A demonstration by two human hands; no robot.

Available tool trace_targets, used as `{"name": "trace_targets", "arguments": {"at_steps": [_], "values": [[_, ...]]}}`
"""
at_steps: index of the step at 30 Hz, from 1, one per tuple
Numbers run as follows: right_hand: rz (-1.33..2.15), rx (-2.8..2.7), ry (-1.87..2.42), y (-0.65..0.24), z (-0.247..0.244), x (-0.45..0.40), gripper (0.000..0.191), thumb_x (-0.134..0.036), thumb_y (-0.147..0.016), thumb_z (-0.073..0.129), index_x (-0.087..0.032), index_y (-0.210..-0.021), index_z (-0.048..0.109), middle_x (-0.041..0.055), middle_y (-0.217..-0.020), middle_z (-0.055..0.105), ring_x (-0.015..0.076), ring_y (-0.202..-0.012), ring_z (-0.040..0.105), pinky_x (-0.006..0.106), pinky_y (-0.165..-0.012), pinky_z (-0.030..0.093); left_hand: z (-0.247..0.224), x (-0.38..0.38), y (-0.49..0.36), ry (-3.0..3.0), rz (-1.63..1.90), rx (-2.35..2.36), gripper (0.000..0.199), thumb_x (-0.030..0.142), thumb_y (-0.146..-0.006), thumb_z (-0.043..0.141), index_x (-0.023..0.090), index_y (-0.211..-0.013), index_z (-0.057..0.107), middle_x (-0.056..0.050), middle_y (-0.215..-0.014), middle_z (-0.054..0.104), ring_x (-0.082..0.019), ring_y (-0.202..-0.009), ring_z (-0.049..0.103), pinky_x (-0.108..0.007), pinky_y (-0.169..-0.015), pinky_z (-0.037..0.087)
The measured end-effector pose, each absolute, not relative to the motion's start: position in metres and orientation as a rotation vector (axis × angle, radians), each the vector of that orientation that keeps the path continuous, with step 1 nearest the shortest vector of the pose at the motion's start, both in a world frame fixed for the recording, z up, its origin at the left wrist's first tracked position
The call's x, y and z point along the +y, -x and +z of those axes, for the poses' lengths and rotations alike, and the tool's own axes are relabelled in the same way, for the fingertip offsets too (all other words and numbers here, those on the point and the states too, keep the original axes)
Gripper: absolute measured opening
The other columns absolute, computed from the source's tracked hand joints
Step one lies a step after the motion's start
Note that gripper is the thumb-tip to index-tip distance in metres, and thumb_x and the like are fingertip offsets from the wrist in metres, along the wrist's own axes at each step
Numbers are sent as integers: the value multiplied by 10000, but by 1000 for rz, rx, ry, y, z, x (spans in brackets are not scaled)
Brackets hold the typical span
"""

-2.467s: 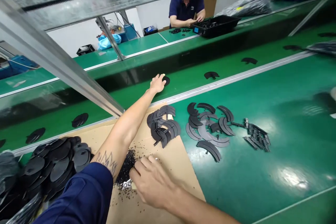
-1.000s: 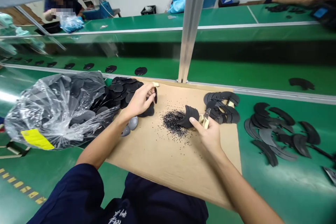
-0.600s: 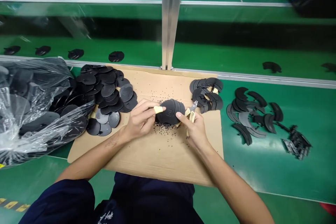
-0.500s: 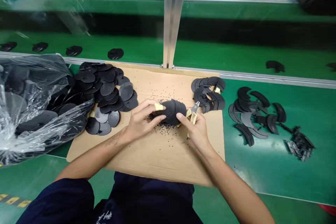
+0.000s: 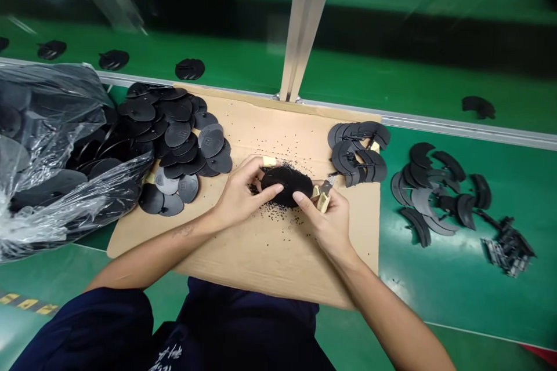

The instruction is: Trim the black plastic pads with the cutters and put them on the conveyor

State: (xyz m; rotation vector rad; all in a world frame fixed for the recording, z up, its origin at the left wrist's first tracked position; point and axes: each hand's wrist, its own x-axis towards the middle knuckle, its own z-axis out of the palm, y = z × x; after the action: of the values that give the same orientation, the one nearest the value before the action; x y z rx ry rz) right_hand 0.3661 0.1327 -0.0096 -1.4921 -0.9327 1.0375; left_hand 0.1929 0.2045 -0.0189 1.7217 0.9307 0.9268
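Over the cardboard sheet, my left hand (image 5: pixel 243 188) pinches the left end of several overlapping black plastic discs (image 5: pixel 287 185), thumb on top. My right hand (image 5: pixel 328 214) grips side cutters (image 5: pixel 324 196) with cream handles, jaws pointing up and away. Its thumb also presses on the right edge of the same discs. A yellow wrap (image 5: pixel 269 160) covers one left fingertip. Tiny black scraps (image 5: pixel 285 214) lie scattered on the cardboard (image 5: pixel 243 255) around and beneath the discs. The fingers under the discs are mostly hidden.
Loose black discs (image 5: pixel 178 133) are heaped at left, beside a clear plastic bag (image 5: pixel 52 185) of more discs. Curved black pieces (image 5: pixel 359 153) are stacked at the cardboard's right; more curved pieces (image 5: pixel 429 191) lie beyond. A metal post (image 5: pixel 307 29) rises behind, at the rail.
The discs have turned between my hands: their fanned, embossed faces showed before, and now a darker, plainer face does. The cutters have tilted slightly. The whole view has shifted and rotated a little.
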Motion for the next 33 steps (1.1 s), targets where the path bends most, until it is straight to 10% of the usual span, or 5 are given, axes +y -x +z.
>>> {"name": "trace_targets", "arguments": {"at_steps": [5, 10, 33], "values": [[933, -1090, 1557, -371, -8, 132, 311, -503, -821, 756, -210, -914, 706, -11, -716, 640, 140, -625, 540, 280, -579, 489, -12, 209, -187, -1749, 852, 793, 192, 340, -961, 649, 167, -1009, 717, -42, -887, 753, -141, -776, 707, -252, -678, 610], [523, -1492, 1455, -379, -2, 132, 212, -300, -883, 722, -251, -1089, 728, 66, -1079, 748, 221, -962, 693, 414, -875, 569, 2, 208, -176, -2231, 905, 698, 169, 251, -958, 663, 210, -1107, 731, -43, -970, 780, -149, -861, 739, -274, -777, 626], [437, -1639, 1199, -369, -12, 128, 198, -71, -881, 663, -224, -1005, 681, 54, -953, 753, 183, -857, 732, 331, -744, 617, 12, 211, -175, -2253, 930, 491, 337, 305, -944, 700, 143, -1240, 682, -89, -951, 775, -162, -867, 688, -313, -800, 582]]}}
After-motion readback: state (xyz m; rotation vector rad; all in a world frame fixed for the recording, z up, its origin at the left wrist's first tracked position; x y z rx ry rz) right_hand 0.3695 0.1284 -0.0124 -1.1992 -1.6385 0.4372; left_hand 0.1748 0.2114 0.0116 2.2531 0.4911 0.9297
